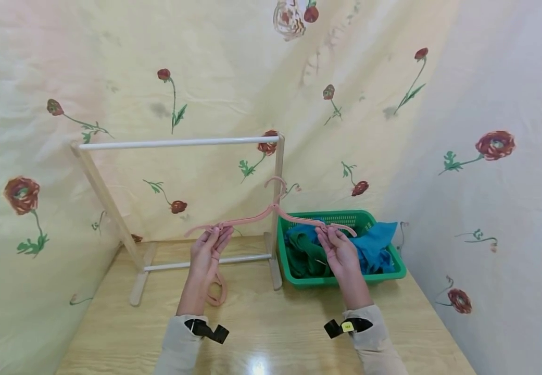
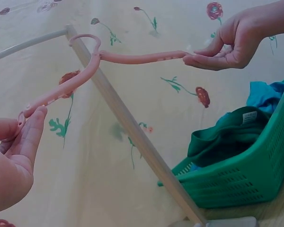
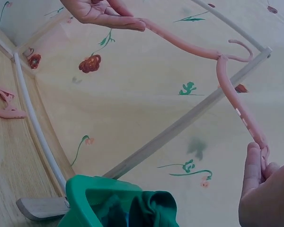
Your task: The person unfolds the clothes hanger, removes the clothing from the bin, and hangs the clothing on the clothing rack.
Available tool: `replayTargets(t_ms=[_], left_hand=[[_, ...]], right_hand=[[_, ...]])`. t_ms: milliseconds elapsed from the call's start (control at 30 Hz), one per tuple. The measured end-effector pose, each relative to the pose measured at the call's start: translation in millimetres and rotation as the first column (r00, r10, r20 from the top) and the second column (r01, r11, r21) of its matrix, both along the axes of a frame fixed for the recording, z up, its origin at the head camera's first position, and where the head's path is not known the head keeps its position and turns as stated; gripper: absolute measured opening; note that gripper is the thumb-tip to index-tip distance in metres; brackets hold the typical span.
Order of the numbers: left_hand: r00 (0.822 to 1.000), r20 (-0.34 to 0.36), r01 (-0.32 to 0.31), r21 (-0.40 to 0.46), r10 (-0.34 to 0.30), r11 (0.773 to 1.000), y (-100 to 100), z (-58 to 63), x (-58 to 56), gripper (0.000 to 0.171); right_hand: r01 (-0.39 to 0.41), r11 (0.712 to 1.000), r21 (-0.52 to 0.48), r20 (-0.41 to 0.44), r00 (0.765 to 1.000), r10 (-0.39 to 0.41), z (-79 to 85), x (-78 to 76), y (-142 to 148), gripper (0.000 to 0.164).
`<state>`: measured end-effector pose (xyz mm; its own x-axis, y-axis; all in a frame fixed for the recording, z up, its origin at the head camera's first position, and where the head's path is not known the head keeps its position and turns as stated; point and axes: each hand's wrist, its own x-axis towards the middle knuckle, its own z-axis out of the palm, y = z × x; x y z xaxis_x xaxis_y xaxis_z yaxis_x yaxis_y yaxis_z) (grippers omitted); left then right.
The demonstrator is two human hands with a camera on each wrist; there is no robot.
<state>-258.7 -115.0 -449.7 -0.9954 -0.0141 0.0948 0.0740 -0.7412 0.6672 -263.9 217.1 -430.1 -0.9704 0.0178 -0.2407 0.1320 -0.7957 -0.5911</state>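
Note:
A pink folding clothes hanger (image 1: 250,218) is spread out in the air, its hook upward in front of the rack's right post. My left hand (image 1: 206,251) pinches one arm of it near the end, between thumb and fingers. On the other arm, my right hand (image 1: 342,252) has a similar pinch, shown closer in the right wrist view, where that hand (image 3: 267,191) is at the lower right. A second pink hanger (image 3: 7,113), apparently folded, lies on the table; my left forearm partly hides it in the head view.
A wooden rack with a white top bar (image 1: 177,142) stands at the back left. Right of it, a green plastic basket (image 1: 308,283) holds dark green cloth (image 1: 301,255) and blue cloth (image 1: 379,245). Flower-printed fabric surrounds the wooden table (image 1: 271,323).

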Motion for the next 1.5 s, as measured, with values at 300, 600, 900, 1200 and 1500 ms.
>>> replayTargets(t_ms=[300,600,900,1200,1500], left_hand=[[0.999,-0.022,-0.033,0.04,0.034,0.999,2.0,-0.6,3.2,0.02],[0.996,-0.031,-0.084,0.075,0.086,0.994,5.2,0.2,2.7,0.023],[0.99,0.02,-0.139,0.11,0.137,0.984,1.8,3.2,3.2,0.024],[0.99,0.031,-0.139,0.108,0.136,0.984,1.0,2.0,3.0,0.02],[0.994,-0.001,-0.113,0.053,0.113,0.992,10.6,-4.8,5.9,0.021]], right_hand=[[-0.052,0.998,0.042,-0.016,0.998,0.053,-3.0,-0.1,3.1,0.013],[-0.095,0.99,0.102,-0.05,0.994,0.101,-7.2,1.6,6.5,0.026],[-0.18,0.954,0.239,-0.056,0.979,0.198,-9.6,9.3,17.9,0.029],[-0.127,0.927,0.353,-0.164,0.967,0.194,0.2,13.0,21.7,0.023],[0.116,0.728,0.676,-0.337,0.927,0.165,30.3,4.1,-5.9,0.035]])
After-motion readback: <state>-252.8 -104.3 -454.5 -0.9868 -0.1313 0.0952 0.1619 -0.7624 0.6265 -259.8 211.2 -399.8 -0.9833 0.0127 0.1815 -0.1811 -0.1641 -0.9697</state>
